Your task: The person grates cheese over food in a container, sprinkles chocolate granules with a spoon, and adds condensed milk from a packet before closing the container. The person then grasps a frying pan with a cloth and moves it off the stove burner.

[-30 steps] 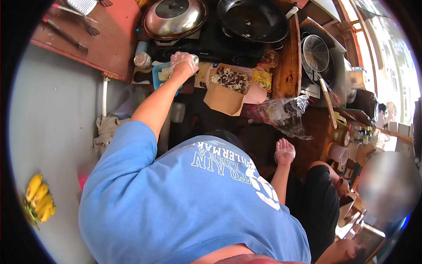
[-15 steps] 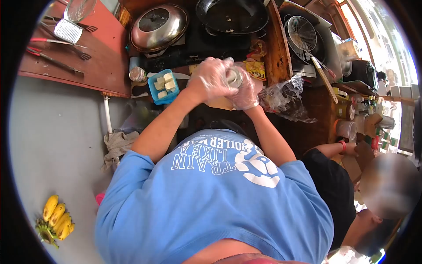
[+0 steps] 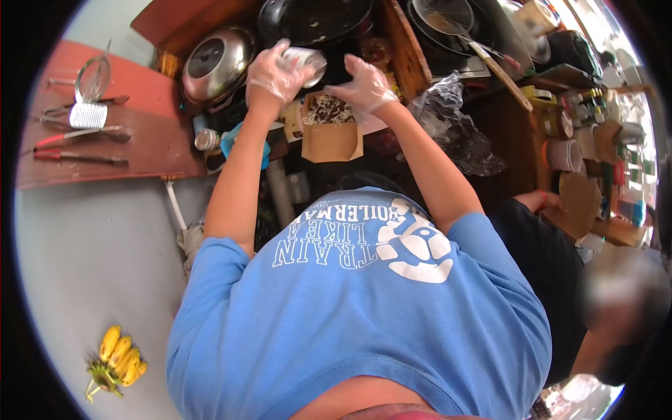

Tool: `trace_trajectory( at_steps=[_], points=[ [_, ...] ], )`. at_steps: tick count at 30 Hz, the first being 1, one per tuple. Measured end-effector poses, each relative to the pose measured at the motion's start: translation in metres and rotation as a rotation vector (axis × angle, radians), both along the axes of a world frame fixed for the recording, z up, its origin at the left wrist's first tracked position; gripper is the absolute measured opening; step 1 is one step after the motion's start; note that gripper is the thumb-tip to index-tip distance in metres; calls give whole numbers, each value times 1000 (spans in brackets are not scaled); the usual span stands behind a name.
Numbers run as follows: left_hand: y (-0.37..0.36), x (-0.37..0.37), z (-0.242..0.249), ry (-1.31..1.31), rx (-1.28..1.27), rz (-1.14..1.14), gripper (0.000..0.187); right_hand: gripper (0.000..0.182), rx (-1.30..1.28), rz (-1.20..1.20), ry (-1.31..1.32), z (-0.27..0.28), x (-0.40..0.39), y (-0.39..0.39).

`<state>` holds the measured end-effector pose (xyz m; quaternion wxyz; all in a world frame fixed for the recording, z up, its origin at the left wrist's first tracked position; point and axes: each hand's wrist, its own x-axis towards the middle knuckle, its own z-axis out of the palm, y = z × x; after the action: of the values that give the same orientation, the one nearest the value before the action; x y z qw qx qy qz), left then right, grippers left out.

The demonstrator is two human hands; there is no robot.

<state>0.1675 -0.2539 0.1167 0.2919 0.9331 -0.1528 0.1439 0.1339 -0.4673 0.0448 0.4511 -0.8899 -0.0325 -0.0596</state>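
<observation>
My left hand (image 3: 271, 78), in a clear plastic glove, is closed around a small clear jar (image 3: 306, 64) that is tipped sideways. My right hand (image 3: 362, 87), gloved the same way, is open with the fingers apart and holds nothing. Between and just below the hands lies an open brown cardboard box (image 3: 332, 143). Inside it is dark food topped with pale shreds (image 3: 327, 110). A blue container (image 3: 262, 150) stands left of the box, mostly hidden behind my left forearm.
A lidded pan (image 3: 218, 66) and a black wok (image 3: 315, 21) sit beyond my hands. Crumpled plastic (image 3: 458, 126) lies at right. Tongs (image 3: 80, 138) and a grater (image 3: 88, 115) are on the red surface. Bananas (image 3: 122, 357) lie lower left. A co-worker in black (image 3: 535, 259) holds cardboard.
My hands were together around the jar; now they are apart, with the jar in my left hand. The box's food has come into view. The whole view has shifted.
</observation>
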Motion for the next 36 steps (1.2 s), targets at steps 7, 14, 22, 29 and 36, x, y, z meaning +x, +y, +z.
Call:
trace_trajectory(
  at_steps=[7,14,22,29,36],
  points=[
    [-16,0,-70,-45,407,99,68,57,203,-147,334,-47,-58,-93],
    [-27,9,-82,-52,474,54,63,41,299,-255,412,-61,-72,-110],
    [-21,8,-90,70,527,57,56,42,258,-258,394,-75,-76,-109],
    [-20,9,-89,29,484,50,55,43,303,-252,498,-85,-81,-102],
    [-20,5,-90,-39,436,-9,53,46,305,-259,542,-87,-91,-98]
  ],
)
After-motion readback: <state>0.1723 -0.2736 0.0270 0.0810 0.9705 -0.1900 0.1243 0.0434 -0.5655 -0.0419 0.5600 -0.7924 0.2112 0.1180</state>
